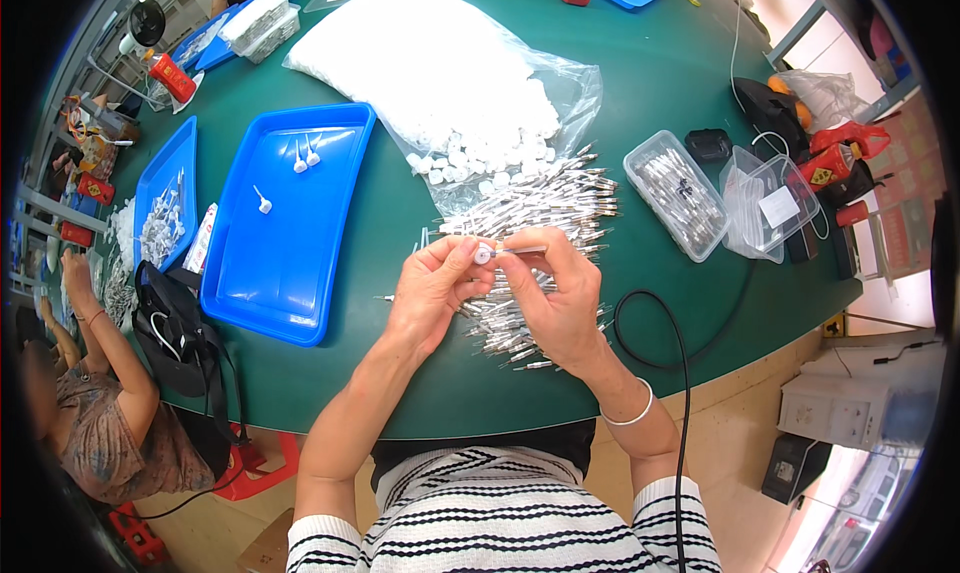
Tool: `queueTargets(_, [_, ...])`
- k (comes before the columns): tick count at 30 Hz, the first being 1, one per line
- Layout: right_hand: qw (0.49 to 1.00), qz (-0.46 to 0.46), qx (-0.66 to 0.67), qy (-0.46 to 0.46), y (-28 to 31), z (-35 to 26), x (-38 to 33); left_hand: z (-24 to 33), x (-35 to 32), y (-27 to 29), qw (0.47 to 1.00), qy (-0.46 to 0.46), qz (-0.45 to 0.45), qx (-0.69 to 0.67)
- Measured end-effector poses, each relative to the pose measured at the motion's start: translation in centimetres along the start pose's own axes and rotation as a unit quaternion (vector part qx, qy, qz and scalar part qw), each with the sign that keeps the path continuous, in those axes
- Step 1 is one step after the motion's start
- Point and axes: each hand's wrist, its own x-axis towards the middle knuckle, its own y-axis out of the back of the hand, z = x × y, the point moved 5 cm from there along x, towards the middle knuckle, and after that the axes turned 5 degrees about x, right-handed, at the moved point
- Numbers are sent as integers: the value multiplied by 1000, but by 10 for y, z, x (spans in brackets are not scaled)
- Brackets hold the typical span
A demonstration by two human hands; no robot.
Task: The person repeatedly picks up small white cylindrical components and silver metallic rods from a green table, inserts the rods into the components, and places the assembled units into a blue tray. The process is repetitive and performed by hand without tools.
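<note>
Over the pile of thin silver-and-white rods [550, 201], my two hands meet at chest height. My left hand [428, 288] pinches a small round white cap [484, 255] between thumb and fingers. A slim rod [526, 250] is gripped in my right hand [558, 298], its end at the cap; whether it sits inside the cap is hidden by my fingers. Beyond the pile, a large clear bag [580, 85] spills many white caps [470, 153]. To the left, a blue tray [275, 248] holds a few caps with rods attached [300, 161].
A clear box of rods [680, 198] and a clear container [775, 198] stand to the right. A black cable [684, 373] hangs over the table's front edge. At left are a black bag [180, 323], a second blue tray [150, 188] and a co-worker [120, 413].
</note>
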Motion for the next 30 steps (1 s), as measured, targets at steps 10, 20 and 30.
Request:
queueTargets(10, [999, -16, -33, 22, 2, 0, 2, 2, 1, 1, 999, -29, 19, 30])
queueTargets(20, [999, -35, -38, 10, 4, 1, 4, -1, 2, 3, 999, -17, 11, 42])
queueTargets(30, [996, -47, -66, 25, 4, -2, 6, -3, 3, 4, 998, -13, 12, 62])
